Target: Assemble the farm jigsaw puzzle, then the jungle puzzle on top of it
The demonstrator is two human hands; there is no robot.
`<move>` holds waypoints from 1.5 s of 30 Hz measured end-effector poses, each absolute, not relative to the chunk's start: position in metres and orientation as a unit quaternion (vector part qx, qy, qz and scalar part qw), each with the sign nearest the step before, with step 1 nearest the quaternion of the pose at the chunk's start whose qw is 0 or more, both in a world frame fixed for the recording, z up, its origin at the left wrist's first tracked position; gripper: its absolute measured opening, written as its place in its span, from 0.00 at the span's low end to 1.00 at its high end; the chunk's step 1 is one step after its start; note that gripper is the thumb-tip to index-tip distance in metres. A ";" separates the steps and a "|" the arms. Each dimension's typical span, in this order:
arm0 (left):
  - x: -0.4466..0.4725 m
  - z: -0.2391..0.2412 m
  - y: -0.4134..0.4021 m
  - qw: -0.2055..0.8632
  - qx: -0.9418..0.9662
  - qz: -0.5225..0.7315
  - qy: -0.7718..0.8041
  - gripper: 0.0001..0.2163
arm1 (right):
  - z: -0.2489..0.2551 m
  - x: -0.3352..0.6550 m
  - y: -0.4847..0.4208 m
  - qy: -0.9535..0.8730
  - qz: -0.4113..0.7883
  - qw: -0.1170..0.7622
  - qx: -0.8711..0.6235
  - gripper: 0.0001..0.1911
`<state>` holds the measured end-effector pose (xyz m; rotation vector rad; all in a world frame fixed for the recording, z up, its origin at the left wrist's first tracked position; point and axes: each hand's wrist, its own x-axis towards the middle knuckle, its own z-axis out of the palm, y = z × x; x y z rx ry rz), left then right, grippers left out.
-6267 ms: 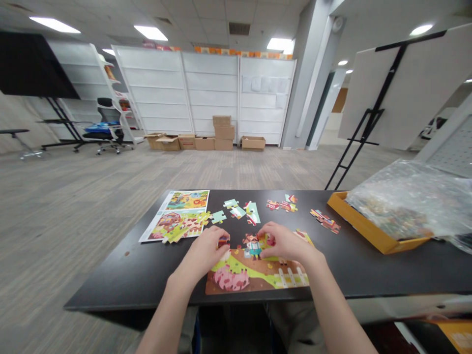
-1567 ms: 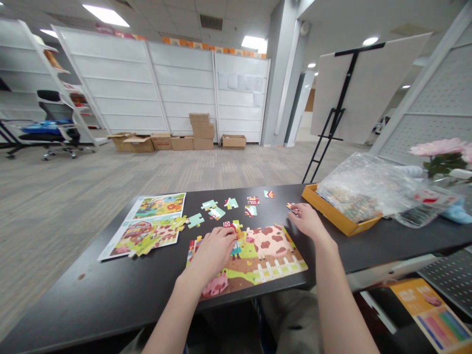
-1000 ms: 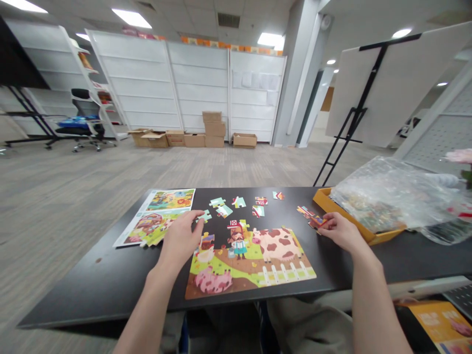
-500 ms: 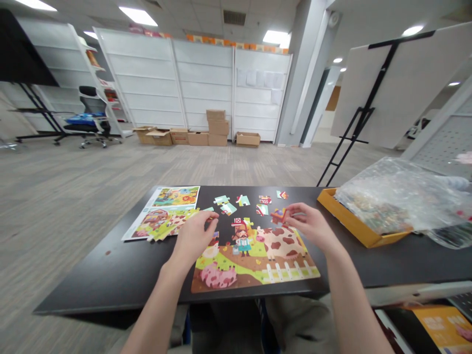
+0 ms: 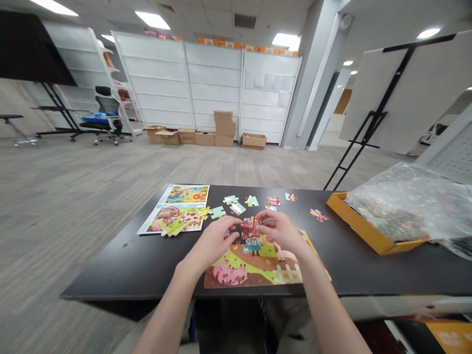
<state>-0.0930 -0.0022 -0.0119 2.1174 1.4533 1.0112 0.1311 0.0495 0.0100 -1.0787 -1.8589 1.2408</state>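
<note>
Both hands have drawn closer together since half a second ago: in the head view, the right hand (image 5: 282, 233) has brought a red-and-purple piece (image 5: 249, 223) from above the cow to the upper middle of the puzzle (image 5: 254, 268), just over the farmer figure. Its fingers pinch that piece at the right edge. The left hand (image 5: 212, 243) has come inward, thumb and fingers spread with a gap between them, the fingertips just beside the piece's left edge; whether they touch it I cannot tell. The puzzle lies on the black desk (image 5: 147, 268) near its front edge, partly covered by both hands. Beyond it lie loose pale-green pieces (image 5: 218, 212) and red-patterned pieces (image 5: 273, 201). A printed sheet (image 5: 162, 206) is at the left, with joined yellow-green pieces (image 5: 179, 226) on it. At the right, an orange box (image 5: 357, 231) stands under clear plastic (image 5: 409, 196), a brown-and-red piece (image 5: 319, 215) near it.
</note>
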 end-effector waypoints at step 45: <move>-0.105 -0.024 -0.006 0.105 0.799 0.209 0.554 0.12 | 0.000 0.148 0.059 -0.838 0.240 0.259 -0.415 0.09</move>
